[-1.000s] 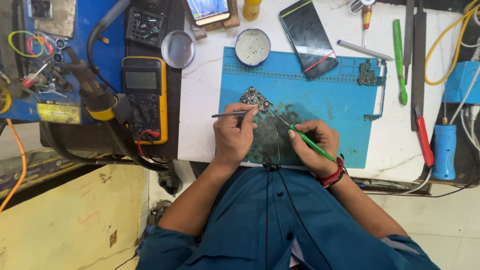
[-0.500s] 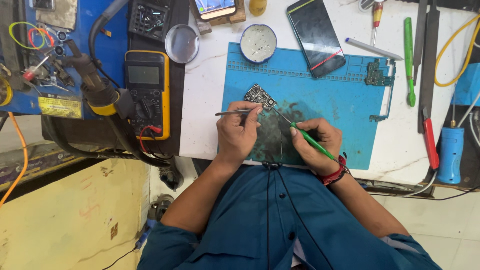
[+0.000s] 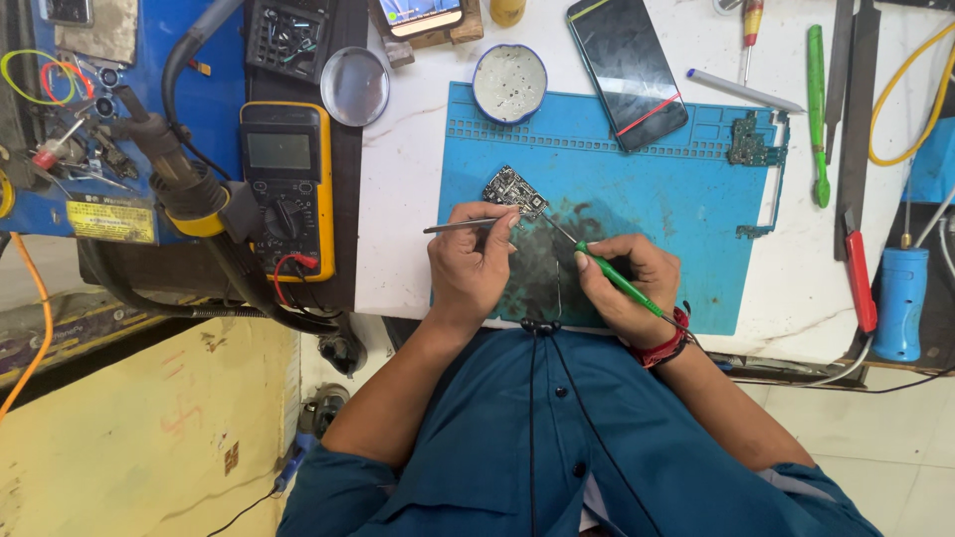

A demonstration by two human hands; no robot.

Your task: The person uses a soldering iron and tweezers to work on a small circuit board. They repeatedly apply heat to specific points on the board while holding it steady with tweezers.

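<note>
Because the work is fine, everything sits close to the body on one blue mat [image 3: 647, 179], which covers the white bench [image 3: 398, 199] and keeps small parts from sliding. One yellow meter [image 3: 286, 189] lies to the left of the mat, its leads trailing off the front edge, within reach yet clear of the hands. One phone [image 3: 627, 70] rests screen-up across the mat's far edge, parked out of the way. One round dish [image 3: 509, 83] stands beside it at the mat's far left corner. Two boards are in view: a spare board [image 3: 751, 139] set aside at the mat's right end, and the small board [image 3: 515, 189] lying flat near the mat's middle, just beyond the fingertips.

The left hand [image 3: 477, 264] is closed on one pair of tweezers [image 3: 463, 227], whose tips seem to reach the small board, though the contact is too small to confirm. The right hand [image 3: 627, 288] pinches one green tool [image 3: 612, 276] like a pen, its thin point angled up onto the same board, wrist resting on the mat for steadiness.
</note>
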